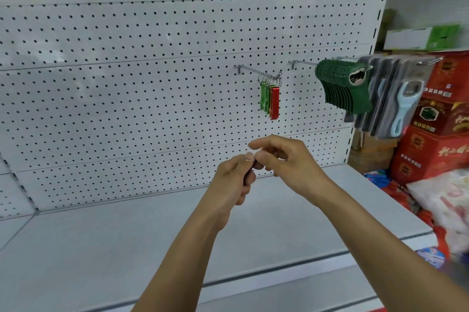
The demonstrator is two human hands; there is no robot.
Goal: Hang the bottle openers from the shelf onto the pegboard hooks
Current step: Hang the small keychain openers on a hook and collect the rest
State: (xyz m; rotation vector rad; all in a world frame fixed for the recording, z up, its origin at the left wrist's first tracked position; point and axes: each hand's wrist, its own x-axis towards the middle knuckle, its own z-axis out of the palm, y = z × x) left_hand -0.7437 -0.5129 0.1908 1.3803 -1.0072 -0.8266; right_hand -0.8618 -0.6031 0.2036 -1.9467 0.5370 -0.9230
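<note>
At frame centre, the left hand (234, 179) curls around a mostly hidden bottle opener (250, 168) while the right hand (284, 156) pinches its thin metal ring (248, 158), below flat green and red openers (270, 99) hanging from a wire hook (256, 71) on the white perforated pegboard (127, 83), above the smooth grey shelf (101, 248).

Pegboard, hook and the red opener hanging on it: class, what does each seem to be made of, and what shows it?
Pegboard: probably painted sheet metal; matte white, evenly punched holes.
Hook: bare metal wire; thin, silvery, shiny.
Red opener: likely coloured metal; flat, glossy, on a steel ring.
</note>
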